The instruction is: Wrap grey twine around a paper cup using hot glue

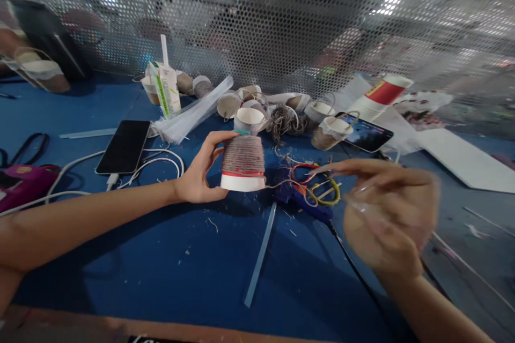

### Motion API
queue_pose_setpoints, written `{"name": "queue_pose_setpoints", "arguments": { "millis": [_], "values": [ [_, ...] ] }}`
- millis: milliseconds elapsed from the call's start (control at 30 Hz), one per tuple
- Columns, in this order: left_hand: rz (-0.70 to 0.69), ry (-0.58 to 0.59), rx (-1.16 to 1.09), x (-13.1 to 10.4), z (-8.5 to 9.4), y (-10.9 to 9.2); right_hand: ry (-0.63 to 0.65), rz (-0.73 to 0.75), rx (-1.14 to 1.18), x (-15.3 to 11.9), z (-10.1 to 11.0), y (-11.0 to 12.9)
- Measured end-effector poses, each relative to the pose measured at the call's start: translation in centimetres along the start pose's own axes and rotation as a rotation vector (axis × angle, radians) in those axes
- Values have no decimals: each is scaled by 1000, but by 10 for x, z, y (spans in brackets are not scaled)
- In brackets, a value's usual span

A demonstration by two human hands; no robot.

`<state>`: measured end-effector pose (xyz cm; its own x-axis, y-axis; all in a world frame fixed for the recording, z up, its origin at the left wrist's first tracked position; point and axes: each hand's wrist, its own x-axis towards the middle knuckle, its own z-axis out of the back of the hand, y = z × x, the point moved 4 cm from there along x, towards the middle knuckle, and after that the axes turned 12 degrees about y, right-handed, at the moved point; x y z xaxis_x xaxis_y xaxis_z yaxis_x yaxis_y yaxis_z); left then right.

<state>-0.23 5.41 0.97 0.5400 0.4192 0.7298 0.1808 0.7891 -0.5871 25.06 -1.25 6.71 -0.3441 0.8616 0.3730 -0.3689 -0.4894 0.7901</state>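
My left hand (203,174) is wrapped round a paper cup (243,183) that is upside down, its white rim at the bottom. Grey-brown twine (243,155) is wound in rows over most of the cup, with a red band showing just below. From the rim a loose strand runs right towards the scissors. My right hand (386,214), blurred by motion, hovers to the right with its index finger stretched out and the thumb apart; nothing shows between them. Below its fingertip lie yellow-and-red-handled scissors (332,195) and a blue glue gun (300,202) with a glue stick (260,254) in it.
Several twine-wrapped cups (328,131) and a twine tangle (285,122) line the back, before a perforated metal screen (261,27). A black phone (124,147) with a white cable lies left, beside clear glue sticks (197,110). Another phone (368,133) leans at right.
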Motion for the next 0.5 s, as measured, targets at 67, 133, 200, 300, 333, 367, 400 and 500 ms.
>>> {"name": "queue_pose_setpoints", "arguments": {
  "millis": [67,133,200,300,333,367,400,500],
  "values": [
    [2,6,30,1,-1,-1,70,2,56,-2,-21,7],
    [-1,13,53,1,-3,-1,154,11,109,-4,-37,14],
    [-16,20,69,1,-4,-2,255,19,148,-8,-46,19],
    [-49,20,80,2,-5,-3,346,32,158,-12,-50,21],
    [-56,22,81,1,-6,-3,342,26,168,-12,-50,21],
    [-58,24,79,1,-6,-3,318,17,191,-12,-49,20],
    [-54,25,76,1,-6,-3,280,7,228,-11,-48,20],
    [-32,24,61,-1,-6,-3,170,-29,370,-6,-46,17]
  ]
}}
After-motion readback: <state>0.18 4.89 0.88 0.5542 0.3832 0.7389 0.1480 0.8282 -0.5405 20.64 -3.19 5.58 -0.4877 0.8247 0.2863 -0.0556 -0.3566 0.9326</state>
